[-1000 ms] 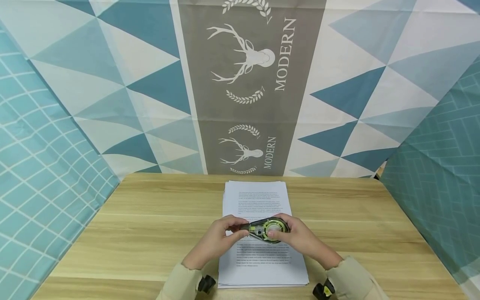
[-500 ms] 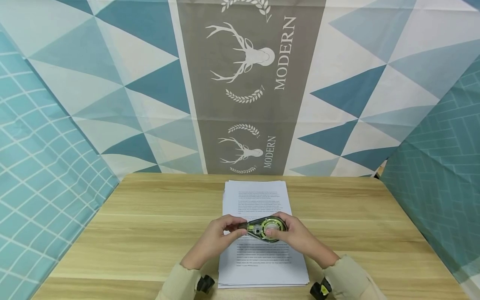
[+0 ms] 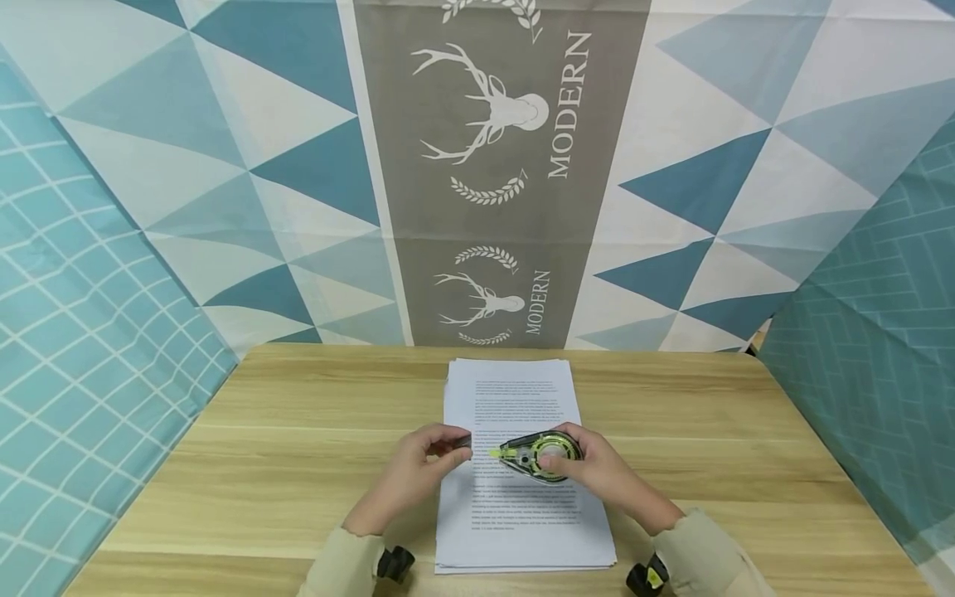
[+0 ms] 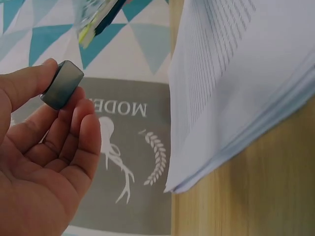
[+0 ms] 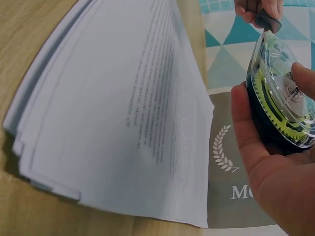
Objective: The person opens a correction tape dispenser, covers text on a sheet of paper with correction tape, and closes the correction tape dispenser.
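My right hand [image 3: 597, 466] grips a correction tape dispenser [image 3: 540, 456], clear and black with yellow-green gears, its narrow tip pointing left. The thumb lies on the round body. Between thumb and fingers of my left hand [image 3: 425, 460] is a small dark translucent cap [image 4: 63, 84], apart from the dispenser's bare yellow-green tip [image 3: 496, 453]. Both hands are above a stack of printed paper [image 3: 525, 539]. In the right wrist view the geared side of the dispenser [image 5: 275, 98] shows close up, with the cap [image 5: 268, 20] beyond its tip.
The stack lies on a wooden table [image 3: 313, 464], its sheets slightly uneven at the edges. A patterned cloth [image 3: 492, 199] with triangles and deer heads hangs behind the table. Tiled-pattern cloths stand at left and right. A small dark device [image 3: 395, 564] is strapped at each wrist.
My left hand has drawn the cap off the dispenser's tip and moved left, leaving a gap. The right hand still holds the dispenser, shifted slightly right.
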A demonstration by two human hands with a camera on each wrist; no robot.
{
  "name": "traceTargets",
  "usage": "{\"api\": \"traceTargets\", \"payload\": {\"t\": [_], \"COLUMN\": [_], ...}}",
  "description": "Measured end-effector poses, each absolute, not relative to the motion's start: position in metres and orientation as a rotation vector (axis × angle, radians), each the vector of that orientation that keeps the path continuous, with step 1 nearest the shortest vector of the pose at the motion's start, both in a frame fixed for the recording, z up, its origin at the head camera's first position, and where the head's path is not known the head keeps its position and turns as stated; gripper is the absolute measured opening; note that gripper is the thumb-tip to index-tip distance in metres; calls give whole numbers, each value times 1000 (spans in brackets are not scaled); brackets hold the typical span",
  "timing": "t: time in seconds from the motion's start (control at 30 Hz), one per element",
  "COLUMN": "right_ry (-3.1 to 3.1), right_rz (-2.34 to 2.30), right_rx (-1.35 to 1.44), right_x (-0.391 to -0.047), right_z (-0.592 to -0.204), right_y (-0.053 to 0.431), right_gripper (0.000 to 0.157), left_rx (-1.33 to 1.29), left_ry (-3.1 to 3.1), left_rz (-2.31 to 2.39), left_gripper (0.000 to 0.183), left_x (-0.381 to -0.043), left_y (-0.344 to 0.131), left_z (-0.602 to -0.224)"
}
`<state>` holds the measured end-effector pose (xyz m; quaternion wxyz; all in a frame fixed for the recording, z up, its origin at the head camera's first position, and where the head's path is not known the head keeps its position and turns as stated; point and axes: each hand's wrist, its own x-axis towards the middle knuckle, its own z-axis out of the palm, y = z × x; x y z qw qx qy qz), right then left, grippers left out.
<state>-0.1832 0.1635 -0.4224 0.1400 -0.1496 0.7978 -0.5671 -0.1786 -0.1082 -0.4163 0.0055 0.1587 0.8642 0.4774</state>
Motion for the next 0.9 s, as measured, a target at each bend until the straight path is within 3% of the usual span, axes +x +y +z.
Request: {"api": "traceTargets", "payload": {"t": [0.37,0.9], "right_ry": [2320,2303], "right_rz": [-1624,-1641], "right_rx": [-370,-320], "right_x": [-185,-185], "right_z": [-427,-430], "right_y": [169,174], "right_gripper": [43,47], "left_rx": [319,13], "left_ry": [2760,2799], "left_rz": [1493,1321], "left_gripper": [24,38], "left_x": [-181,-176], "left_y": [-145,-214], "left_z": [-424,-431]}}
